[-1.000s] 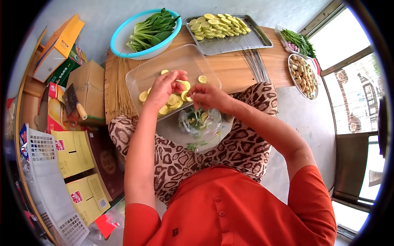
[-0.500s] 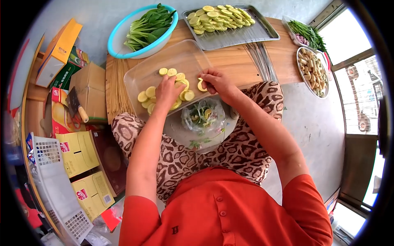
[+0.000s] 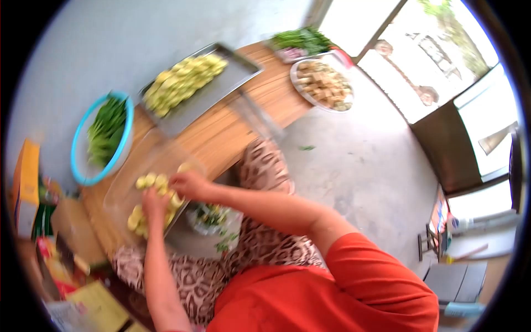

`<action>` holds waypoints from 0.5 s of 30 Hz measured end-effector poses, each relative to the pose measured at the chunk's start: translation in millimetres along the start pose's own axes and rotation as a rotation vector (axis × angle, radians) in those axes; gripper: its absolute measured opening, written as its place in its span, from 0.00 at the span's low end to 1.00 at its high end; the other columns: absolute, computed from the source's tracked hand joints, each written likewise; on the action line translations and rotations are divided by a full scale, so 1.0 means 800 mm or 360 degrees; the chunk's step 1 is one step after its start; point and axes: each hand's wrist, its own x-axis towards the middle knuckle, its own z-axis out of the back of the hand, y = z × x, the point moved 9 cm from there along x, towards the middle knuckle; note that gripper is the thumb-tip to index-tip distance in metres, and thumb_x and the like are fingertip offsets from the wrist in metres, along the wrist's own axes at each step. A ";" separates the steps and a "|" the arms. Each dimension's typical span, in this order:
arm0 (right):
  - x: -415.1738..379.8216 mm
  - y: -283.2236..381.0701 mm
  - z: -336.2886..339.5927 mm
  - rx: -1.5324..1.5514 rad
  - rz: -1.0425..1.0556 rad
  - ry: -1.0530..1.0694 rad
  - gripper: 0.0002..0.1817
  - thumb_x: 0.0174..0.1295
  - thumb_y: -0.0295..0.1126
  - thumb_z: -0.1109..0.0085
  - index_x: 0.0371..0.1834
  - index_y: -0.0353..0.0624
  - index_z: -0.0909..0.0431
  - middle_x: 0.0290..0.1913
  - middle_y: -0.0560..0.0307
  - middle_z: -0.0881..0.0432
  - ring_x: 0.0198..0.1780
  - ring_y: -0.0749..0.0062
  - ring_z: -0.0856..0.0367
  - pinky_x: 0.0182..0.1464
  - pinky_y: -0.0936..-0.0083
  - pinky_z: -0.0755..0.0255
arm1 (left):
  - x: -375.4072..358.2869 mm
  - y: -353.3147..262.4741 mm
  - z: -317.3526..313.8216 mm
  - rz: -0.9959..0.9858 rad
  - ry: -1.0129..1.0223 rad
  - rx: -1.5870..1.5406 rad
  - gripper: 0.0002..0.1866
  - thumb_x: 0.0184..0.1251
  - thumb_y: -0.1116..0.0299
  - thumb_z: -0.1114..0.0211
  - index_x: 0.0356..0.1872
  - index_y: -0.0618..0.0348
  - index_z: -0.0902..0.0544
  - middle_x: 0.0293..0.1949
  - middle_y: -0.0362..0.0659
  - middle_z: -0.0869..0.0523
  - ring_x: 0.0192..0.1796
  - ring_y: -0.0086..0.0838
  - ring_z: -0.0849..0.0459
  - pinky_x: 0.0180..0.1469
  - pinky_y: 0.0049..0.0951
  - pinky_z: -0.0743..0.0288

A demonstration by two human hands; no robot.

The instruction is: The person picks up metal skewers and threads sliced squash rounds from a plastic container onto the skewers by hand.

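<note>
Wooden table (image 3: pixel 213 133): left hand (image 3: pixel 155 203) over yellow slices (image 3: pixel 136 219) in clear tray (image 3: pixel 131 169); right hand (image 3: pixel 188 184) just beside, fingers bent. Blurred; cannot tell either grip.

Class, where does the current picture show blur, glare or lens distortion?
Head view: left hand, right hand and yellow slices look motion-smeared; window washed out to near white; curved black border around the corners, suggesting a very wide lens.
</note>
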 end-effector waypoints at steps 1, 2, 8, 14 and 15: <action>-0.003 0.007 0.003 -0.0105 0.0068 -0.0053 0.08 0.61 0.31 0.46 0.37 0.40 0.20 0.21 0.58 0.21 0.23 0.78 0.22 0.26 0.77 0.28 | 0.002 0.004 -0.003 -0.0115 -0.0084 -0.0106 0.19 0.45 0.64 0.29 0.39 0.61 0.21 0.42 0.54 0.22 0.45 0.50 0.22 0.47 0.44 0.27; 0.001 0.002 -0.001 -0.0065 0.0090 -0.0016 0.08 0.60 0.31 0.46 0.36 0.39 0.21 0.20 0.58 0.21 0.23 0.78 0.22 0.26 0.77 0.28 | 0.003 0.001 -0.003 -0.0175 -0.0112 -0.0142 0.18 0.45 0.65 0.30 0.38 0.62 0.21 0.40 0.54 0.22 0.44 0.50 0.22 0.47 0.43 0.27; -0.004 0.002 -0.007 0.0075 0.0015 0.0045 0.07 0.62 0.30 0.46 0.36 0.36 0.23 0.19 0.59 0.24 0.22 0.77 0.24 0.25 0.76 0.31 | 0.024 0.036 -0.010 0.0198 0.0118 -0.1513 0.16 0.61 0.68 0.40 0.48 0.63 0.21 0.39 0.39 0.19 0.38 0.24 0.22 0.39 0.22 0.29; -0.003 -0.016 -0.014 0.0045 -0.0076 0.0103 0.13 0.64 0.36 0.47 0.46 0.42 0.24 0.21 0.64 0.29 0.23 0.79 0.31 0.25 0.76 0.33 | 0.012 0.024 0.014 0.0506 0.0328 -0.3018 0.19 0.69 0.56 0.52 0.54 0.53 0.25 0.46 0.41 0.18 0.43 0.29 0.20 0.42 0.29 0.25; -0.009 -0.018 -0.016 0.0135 -0.0129 0.0118 0.13 0.65 0.36 0.48 0.48 0.43 0.25 0.20 0.65 0.31 0.21 0.79 0.33 0.24 0.78 0.34 | 0.013 0.027 0.017 0.0449 0.0304 -0.3122 0.19 0.69 0.57 0.53 0.53 0.53 0.24 0.46 0.40 0.17 0.43 0.29 0.20 0.43 0.29 0.25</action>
